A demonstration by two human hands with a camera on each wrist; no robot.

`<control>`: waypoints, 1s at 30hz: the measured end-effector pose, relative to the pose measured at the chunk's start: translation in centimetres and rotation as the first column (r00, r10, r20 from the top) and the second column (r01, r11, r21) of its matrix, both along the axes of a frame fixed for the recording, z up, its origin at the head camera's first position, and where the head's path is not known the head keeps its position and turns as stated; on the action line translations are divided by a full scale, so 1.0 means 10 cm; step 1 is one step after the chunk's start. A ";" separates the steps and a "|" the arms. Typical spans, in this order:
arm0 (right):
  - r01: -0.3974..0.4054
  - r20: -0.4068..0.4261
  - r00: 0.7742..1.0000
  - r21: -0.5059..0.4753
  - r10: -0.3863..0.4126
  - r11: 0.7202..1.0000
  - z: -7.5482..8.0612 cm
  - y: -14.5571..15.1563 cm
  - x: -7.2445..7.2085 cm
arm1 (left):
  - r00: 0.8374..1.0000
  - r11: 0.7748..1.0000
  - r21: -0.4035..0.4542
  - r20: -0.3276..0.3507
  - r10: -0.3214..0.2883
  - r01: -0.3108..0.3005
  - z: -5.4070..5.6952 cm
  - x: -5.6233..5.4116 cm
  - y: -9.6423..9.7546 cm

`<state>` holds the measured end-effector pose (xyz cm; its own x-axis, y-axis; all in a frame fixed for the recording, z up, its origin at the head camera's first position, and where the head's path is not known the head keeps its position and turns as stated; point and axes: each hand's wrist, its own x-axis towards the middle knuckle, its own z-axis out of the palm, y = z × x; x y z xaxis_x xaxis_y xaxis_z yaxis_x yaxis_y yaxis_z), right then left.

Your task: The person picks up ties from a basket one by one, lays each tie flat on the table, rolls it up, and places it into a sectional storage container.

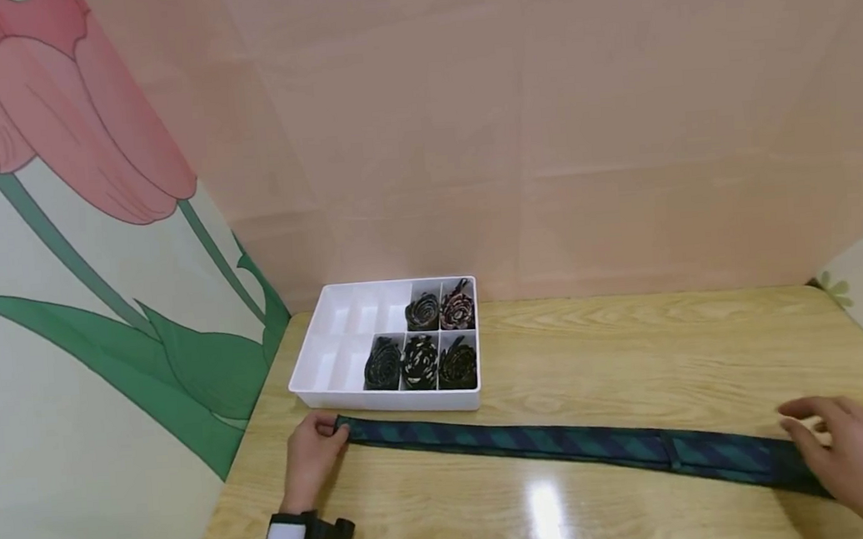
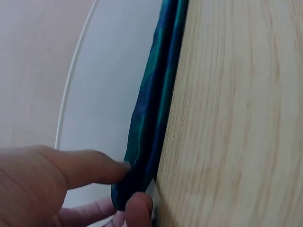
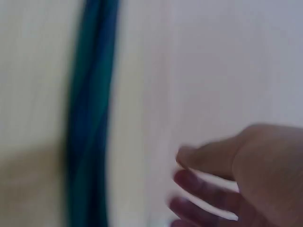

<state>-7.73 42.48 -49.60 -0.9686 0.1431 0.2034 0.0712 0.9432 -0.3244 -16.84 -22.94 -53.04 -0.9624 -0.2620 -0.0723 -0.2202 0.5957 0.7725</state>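
Note:
A green and navy striped necktie (image 1: 519,440) lies lengthwise across the table, doubled over in layers. Its left end is pinched between the thumb and fingers of my left hand (image 1: 313,461); the left wrist view shows the thumb (image 2: 94,168) pressing on the narrow folded end. By the tie's right end is my right hand (image 1: 858,457), which hides part of that end in the head view. In the blurred right wrist view, the fingers of the right hand (image 3: 246,175) are loosely bent, apart from the tie (image 3: 90,118), and hold nothing.
Behind the left hand stands a white divided box (image 1: 388,399). Rolled dark ties (image 1: 419,362) fill several compartments on its right side; the left ones hold nothing. A peach cloth (image 1: 545,170) hangs behind the wooden table (image 1: 633,356), and a tulip-printed sheet (image 1: 102,284) is at left.

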 end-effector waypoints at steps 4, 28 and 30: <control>-0.282 0.156 0.941 -0.126 0.299 0.951 0.33 -0.82 -0.21 | 0.999 0.998 -0.069 -0.036 -0.006 0.004 0.02 -0.01 0.09; -0.699 0.089 0.700 -0.120 0.709 0.705 -0.22 -2.84 -0.42 | 0.994 0.986 -0.164 -0.097 -0.054 0.038 0.01 -0.01 0.40; -0.699 0.077 0.702 -0.115 0.708 0.706 -0.22 -2.83 -0.41 | 0.995 0.984 -0.175 -0.085 -0.061 0.045 0.00 -0.01 0.42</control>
